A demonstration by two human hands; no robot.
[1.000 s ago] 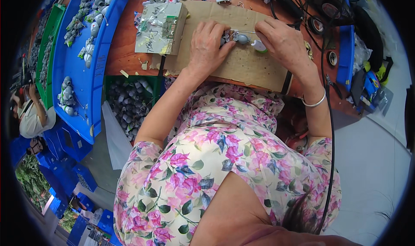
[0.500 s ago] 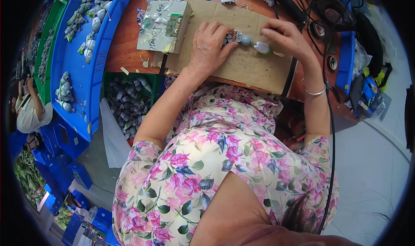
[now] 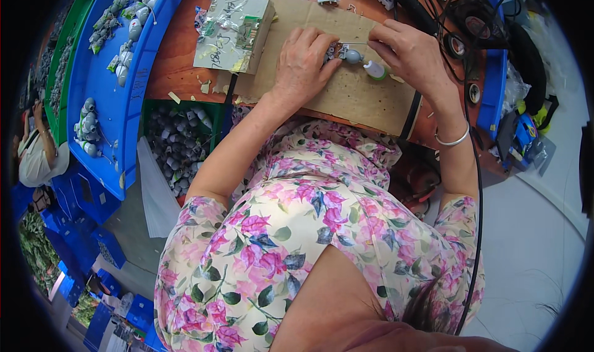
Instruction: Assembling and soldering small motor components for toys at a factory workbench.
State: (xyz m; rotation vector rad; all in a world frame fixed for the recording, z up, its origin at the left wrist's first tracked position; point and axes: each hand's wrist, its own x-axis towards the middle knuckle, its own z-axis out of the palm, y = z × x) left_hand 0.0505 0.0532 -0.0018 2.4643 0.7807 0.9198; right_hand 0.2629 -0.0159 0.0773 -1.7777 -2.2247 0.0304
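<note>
Cardboard mat (image 3: 365, 104) on reddish worktable (image 3: 170, 73). I list: left hand (image 3: 303, 61), thumb and fingers gripping the left end of a grey part (image 3: 352, 56); right hand (image 3: 411, 55), pinching a thin rod (image 3: 354, 43) on its far side; white-green piece (image 3: 374, 70), just right.

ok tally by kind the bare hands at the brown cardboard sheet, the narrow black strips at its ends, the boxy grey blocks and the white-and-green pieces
Bare hands: 2, left hand and right hand
Narrow black strips: 2, left strip and right strip
Boxy grey block: 1
White-and-green piece: 1
Total: 6
</note>
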